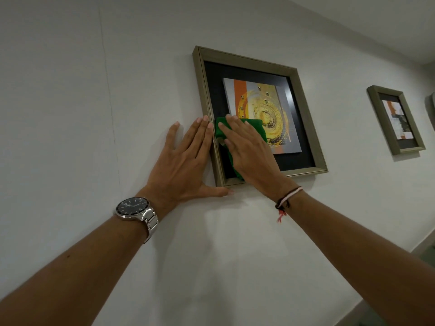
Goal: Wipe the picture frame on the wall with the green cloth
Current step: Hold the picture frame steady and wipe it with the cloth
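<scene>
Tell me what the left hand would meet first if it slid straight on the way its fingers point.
The left hand likely brushes along the picture frame beside its fingertips; beyond lies bare wall.

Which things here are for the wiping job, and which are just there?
For the job:
green cloth
big picture frame
right hand
left hand

Just there:
small picture frame
wristwatch
bracelet

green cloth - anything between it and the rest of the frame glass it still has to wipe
Nothing visible does. The right hand presses the green cloth flat on the lower left of the picture frame glass. The left hand lies on the wall beside the frame's left edge, off the glass.
</scene>
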